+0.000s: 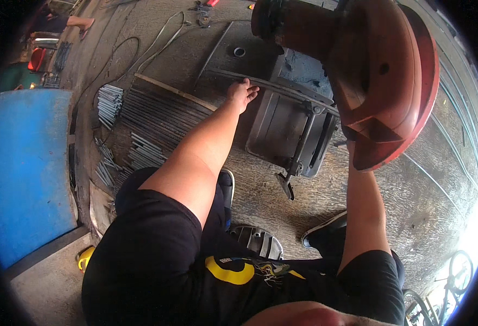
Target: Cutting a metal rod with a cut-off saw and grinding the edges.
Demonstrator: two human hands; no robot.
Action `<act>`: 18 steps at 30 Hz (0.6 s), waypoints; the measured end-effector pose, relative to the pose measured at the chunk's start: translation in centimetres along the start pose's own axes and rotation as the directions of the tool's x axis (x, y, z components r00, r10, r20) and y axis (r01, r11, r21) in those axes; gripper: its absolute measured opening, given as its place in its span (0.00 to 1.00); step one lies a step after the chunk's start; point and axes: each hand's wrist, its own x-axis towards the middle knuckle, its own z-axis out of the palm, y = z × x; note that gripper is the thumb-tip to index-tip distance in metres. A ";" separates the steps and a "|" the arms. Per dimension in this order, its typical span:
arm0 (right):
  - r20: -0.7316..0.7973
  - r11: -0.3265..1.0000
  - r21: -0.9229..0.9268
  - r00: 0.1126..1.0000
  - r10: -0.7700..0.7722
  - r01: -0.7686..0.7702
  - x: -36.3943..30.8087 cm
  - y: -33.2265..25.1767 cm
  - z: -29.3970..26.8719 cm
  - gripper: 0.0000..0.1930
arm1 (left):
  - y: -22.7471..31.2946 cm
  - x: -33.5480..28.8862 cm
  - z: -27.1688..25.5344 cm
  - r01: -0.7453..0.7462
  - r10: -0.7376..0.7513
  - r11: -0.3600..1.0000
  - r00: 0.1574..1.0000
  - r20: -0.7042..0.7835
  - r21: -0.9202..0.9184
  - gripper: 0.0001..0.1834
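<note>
My left hand (242, 95) reaches forward with its fingers apart, at a thin dark metal rod (282, 88); whether the fingertips touch it is unclear. That rod lies across the grey base (261, 126) of a cut-off saw, beside its vise screw (302, 138). Over the base's right side looms the saw's red guard (396, 92), with a dull reddish motor body (309, 27) to its left. My right forearm (365, 209) goes up behind the guard, which hides my right hand and whatever it holds.
Long dark rods (165, 114) lie side by side at left, near short silver rod pieces (110, 103). A metal ring (239, 52) sits beyond my left hand. A blue panel (27, 168) stands far left. Thin long rods (456, 144) lie right, bicycles (459, 277) lower right. Another person's leg (80, 22) shows upper left.
</note>
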 end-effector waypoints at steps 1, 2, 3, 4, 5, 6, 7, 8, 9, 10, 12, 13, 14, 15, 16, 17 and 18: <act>0.001 1.000 0.002 1.000 0.001 -0.001 0.0 0.0 0.1 0.18 | 0.1 0.0 0.0 -0.007 0.007 1.000 1.000 -0.024 -0.018 0.08; -0.001 1.000 -0.001 1.000 0.001 -0.001 0.0 0.1 0.3 0.18 | 0.2 0.0 -0.1 -0.009 0.009 1.000 1.000 -0.026 -0.018 0.08; 0.001 1.000 -0.003 1.000 0.002 -0.002 0.0 0.1 0.3 0.18 | 0.4 0.0 -0.1 -0.020 0.019 1.000 0.999 -0.048 -0.019 0.09; -0.001 1.000 -0.002 1.000 0.002 -0.002 0.0 0.1 0.4 0.17 | 0.5 0.0 -0.1 -0.030 0.029 0.999 0.997 -0.076 -0.016 0.09; 0.000 1.000 -0.002 1.000 0.000 0.000 0.0 0.1 0.4 0.17 | 0.6 0.0 -0.1 -0.031 0.030 0.999 0.997 -0.068 -0.021 0.09; 0.002 1.000 -0.003 1.000 0.001 -0.001 -0.1 0.1 0.4 0.17 | 0.7 0.1 -0.1 -0.029 0.027 0.999 0.998 -0.064 -0.033 0.09; 0.000 1.000 -0.002 1.000 0.001 -0.001 -0.1 0.1 0.3 0.17 | 0.8 0.1 0.0 -0.022 0.019 0.999 0.998 -0.067 -0.042 0.10; -0.004 1.000 0.001 1.000 -0.001 0.001 -0.2 0.0 0.1 0.17 | 0.8 0.2 0.1 -0.025 0.022 0.999 0.998 -0.058 -0.044 0.10; -0.007 1.000 0.000 1.000 -0.003 0.003 -0.3 0.0 0.0 0.17 | 0.7 0.4 0.3 -0.034 0.028 0.997 0.995 -0.095 -0.064 0.12; -0.009 1.000 0.001 1.000 -0.004 0.004 -0.4 -0.1 -0.3 0.16 | 0.6 0.6 0.5 -0.047 0.036 0.996 0.990 -0.137 -0.080 0.15; -0.015 1.000 0.006 1.000 -0.006 0.006 -0.8 -0.3 -0.6 0.16 | 0.2 1.3 0.7 -0.067 0.037 0.984 0.984 -0.177 -0.166 0.16; -0.019 1.000 0.007 1.000 -0.010 0.011 -1.0 -0.4 -0.8 0.16 | 0.0 1.7 0.8 -0.092 0.039 0.964 0.977 -0.208 -0.248 0.18; -0.020 1.000 0.010 1.000 -0.013 0.013 -1.2 -0.5 -0.8 0.16 | -0.3 2.1 0.7 -0.083 0.031 0.966 0.977 -0.213 -0.243 0.18; -0.020 1.000 0.014 1.000 -0.021 0.021 -1.5 -0.6 -0.7 0.16 | -0.4 2.5 0.4 -0.109 0.067 0.973 0.977 -0.205 -0.204 0.21; -0.015 1.000 0.017 1.000 -0.023 0.024 -1.7 -0.7 -0.6 0.16 | -0.6 2.9 0.2 -0.153 0.120 0.976 0.972 -0.200 -0.154 0.25; -0.011 0.999 0.012 0.999 -0.034 0.034 -2.0 -0.8 -0.4 0.16 | -0.8 3.5 0.1 -0.168 0.139 0.944 0.983 -0.119 -0.283 0.26; -0.001 0.999 0.021 0.999 -0.034 0.034 -2.2 -0.9 -0.3 0.15 | -0.9 3.9 0.1 -0.170 0.147 0.899 0.985 -0.088 -0.403 0.27</act>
